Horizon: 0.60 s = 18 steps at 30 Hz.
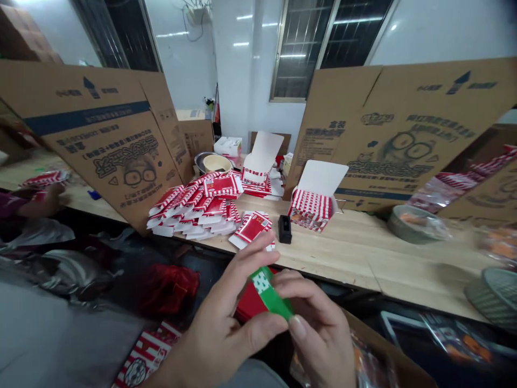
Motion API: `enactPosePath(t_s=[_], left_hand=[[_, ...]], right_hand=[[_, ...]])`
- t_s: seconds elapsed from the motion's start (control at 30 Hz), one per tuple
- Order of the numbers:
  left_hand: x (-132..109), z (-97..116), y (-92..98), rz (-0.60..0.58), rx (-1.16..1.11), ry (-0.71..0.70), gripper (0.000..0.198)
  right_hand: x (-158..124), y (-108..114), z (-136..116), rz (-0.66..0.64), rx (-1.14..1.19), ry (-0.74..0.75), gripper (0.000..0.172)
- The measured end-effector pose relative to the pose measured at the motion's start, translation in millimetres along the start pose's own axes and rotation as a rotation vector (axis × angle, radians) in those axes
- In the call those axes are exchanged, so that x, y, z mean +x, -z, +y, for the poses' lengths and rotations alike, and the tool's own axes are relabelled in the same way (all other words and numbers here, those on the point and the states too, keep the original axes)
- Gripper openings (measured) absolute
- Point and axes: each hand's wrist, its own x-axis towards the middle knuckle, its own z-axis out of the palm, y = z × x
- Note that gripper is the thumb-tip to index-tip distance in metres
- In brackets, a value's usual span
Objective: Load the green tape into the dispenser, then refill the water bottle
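Green card strip (pixel 271 293) held slantwise between left hand (pixel 214 323) and right hand (pixel 321 328)

White spots dot the strip's upper end. Its long axis runs diagonally across the view, from upper left down to lower right, and it lies between the two palms, below the near edge of the worktop (pixel 355 253). Both grips are narrow and closed on it: the left hand comes in from the lower left and pinches the upper part, while the right hand curls in from the lower right around the lower end, so each hand is nearest to its own end. A red card (pixel 248 304) sits just behind the strip, and whether either hand holds it cannot be told from this view.

Everything else is placed from the pile of flat striped cartons (pixel 194 207) on the worktop. To its right lie a small black box-shaped object (pixel 285 229) and an erected striped carton (pixel 313 202) with its white lid raised. To its left, well apart, a co-worker's hand (pixel 42 202) rests at a few striped pieces (pixel 44 178). Behind it stands a tilted corrugated carton flap (pixel 100 140).
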Motion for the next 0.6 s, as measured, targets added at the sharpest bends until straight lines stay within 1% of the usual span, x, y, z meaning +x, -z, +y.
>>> enactPosePath(t_s=[0.13, 0.27, 0.37, 0.47, 0.53, 0.6], left_hand=[[27, -13, -14.9, -0.048, 0.099, -0.019, 0.054], [51, -19, -18.7, -0.127, 0.178, -0.071, 0.055], [68, -26, -14.3, -0.19, 0.243, -0.121, 0.057], [83, -40, -7.3, -0.238, 0.234, -0.142, 0.057], [94, -50, -1.1, -0.218, 0.153, -0.107, 0.05], [106, -59, 8.0, -0.185, 0.041, -0.063, 0.044]], right_hand=[[13, 28, 10, 0.039, 0.04, 0.004, 0.012], [23, 42, 20, 0.094, 0.095, -0.052, 0.011], [32, 45, 24, 0.139, 0.078, -0.084, 0.011], [43, 43, 29, 0.242, 0.056, -0.084, 0.011], [53, 38, 32, 0.291, 0.048, -0.098, 0.011], [63, 31, 35, 0.298, 0.025, -0.116, 0.013]])
